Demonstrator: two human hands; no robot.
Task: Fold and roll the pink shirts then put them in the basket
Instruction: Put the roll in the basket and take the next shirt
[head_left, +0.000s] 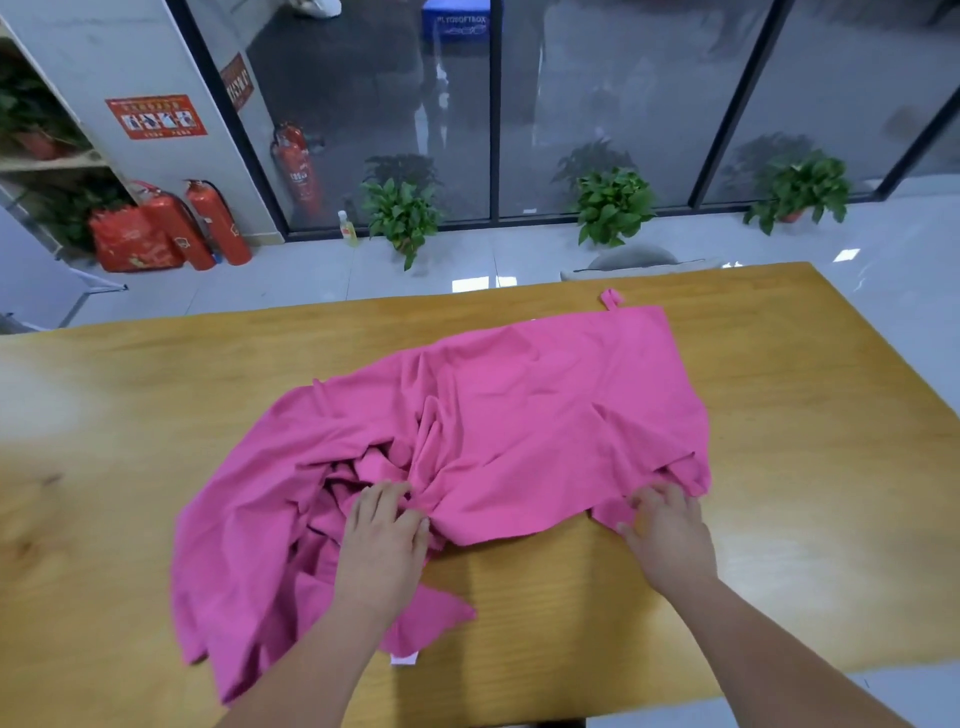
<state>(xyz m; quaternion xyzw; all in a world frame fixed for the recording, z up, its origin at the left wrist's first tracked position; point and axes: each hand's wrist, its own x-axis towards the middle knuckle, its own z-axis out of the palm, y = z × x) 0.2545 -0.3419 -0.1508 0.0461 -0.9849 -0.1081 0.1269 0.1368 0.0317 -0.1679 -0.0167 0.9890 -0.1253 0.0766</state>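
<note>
A pink shirt (519, 405) lies spread and rumpled across the middle of the wooden table (810, 467). Its far right part is fairly flat; its near left part is bunched into folds. My left hand (382, 540) lies on the bunched cloth near the shirt's middle, its fingertips curling into the folds. My right hand (667, 535) pinches the shirt's near right edge by the corner. No basket is in view.
A grey chair back (636, 257) stands behind the table's far edge. Potted plants (402, 213) line a glass wall beyond. Red fire extinguishers (215, 221) stand on the floor at the left. Bare wood shows left, right and in front of the shirt.
</note>
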